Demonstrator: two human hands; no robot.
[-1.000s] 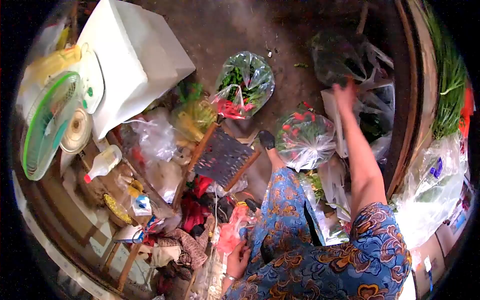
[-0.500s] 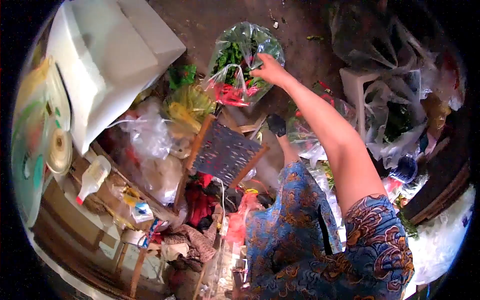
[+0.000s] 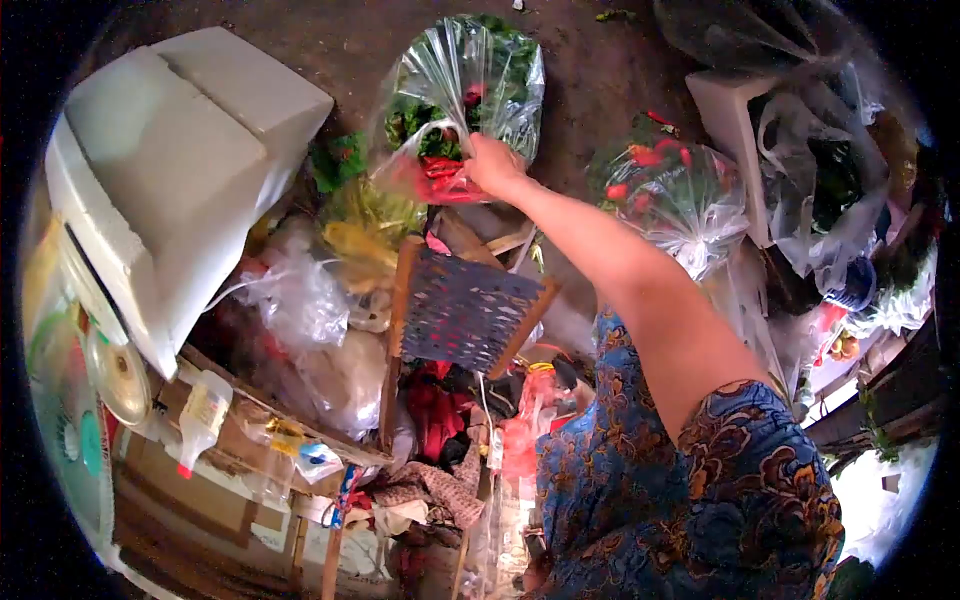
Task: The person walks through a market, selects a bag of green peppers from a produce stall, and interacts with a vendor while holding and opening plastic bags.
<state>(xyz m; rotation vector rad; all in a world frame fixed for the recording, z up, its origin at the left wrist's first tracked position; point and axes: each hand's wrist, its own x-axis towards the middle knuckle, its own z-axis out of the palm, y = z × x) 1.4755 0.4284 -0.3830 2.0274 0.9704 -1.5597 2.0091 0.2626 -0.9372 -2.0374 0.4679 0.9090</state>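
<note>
Head cam shows a big white foam box (image 3: 190, 140) taking up the upper left, tilted and facing a patch of bare dark floor. Next biggest is the person's blue patterned clothing (image 3: 690, 500), which fills a good chunk of the lower right. Then there's the clear bag of greens (image 3: 465, 100), sitting on the floor at top centre, just beyond the seat, with something red showing through the plastic on the near side. That wooden-framed seat with dark woven strips (image 3: 470, 310) is in the middle of the clutter, red fabric (image 3: 437, 410) bunched just below it. A second clear bag (image 3: 690, 215), greens and red bits inside, is gathered tight, off to the right of the arm. Smaller again: a white bottle with a red cap (image 3: 205, 412), over at the left. Right hand (image 3: 495, 167) is closed around the greens bag's plastic, creases fanning out from the fingers. Left hand isn't clear enough to make out, so can't tell what it's doing.
</note>
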